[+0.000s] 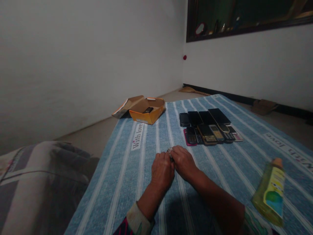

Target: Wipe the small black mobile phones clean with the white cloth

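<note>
Blue striped cloth (149,209) has phones (206,134) already set in two rows, a dark phone (148,110) is left inside the yellow box (145,119), and our left hand (161,169) and right hand (183,161), curled close together, hold a small thing (170,152) we cannot make out.

Box (146,118) far L on cloth (124,182), phones (207,133) in 2 rows to its R, bottle (270,192) nr front R.

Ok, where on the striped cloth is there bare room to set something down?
The striped cloth is bare between the orange box and the phones, left of the left hand, and between the phones and the bottle. It is crowded where the phones lie packed together.
</note>
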Demonstrator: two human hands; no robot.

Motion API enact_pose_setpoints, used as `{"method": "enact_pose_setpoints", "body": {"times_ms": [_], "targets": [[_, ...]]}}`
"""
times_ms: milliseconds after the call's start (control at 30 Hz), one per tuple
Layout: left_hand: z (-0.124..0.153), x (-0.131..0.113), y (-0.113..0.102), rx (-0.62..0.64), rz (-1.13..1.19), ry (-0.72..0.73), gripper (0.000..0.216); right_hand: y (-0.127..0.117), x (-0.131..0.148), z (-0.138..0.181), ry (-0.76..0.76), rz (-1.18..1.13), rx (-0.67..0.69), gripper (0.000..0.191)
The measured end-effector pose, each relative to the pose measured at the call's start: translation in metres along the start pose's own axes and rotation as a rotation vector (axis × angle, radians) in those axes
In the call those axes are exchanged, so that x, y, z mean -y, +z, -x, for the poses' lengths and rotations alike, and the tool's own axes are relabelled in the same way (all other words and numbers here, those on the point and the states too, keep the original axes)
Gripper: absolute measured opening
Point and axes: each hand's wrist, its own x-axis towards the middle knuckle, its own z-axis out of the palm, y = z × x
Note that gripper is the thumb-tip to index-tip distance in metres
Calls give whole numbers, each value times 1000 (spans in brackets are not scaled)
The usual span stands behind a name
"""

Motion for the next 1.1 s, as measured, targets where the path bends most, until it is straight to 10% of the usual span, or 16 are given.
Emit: {"method": "enact_pose_setpoints", "body": {"times_ms": [1100], "targets": [[-19, 11, 15, -151, 309, -118, 36, -13, -14, -2, 204, -129, 134, 29]]}}
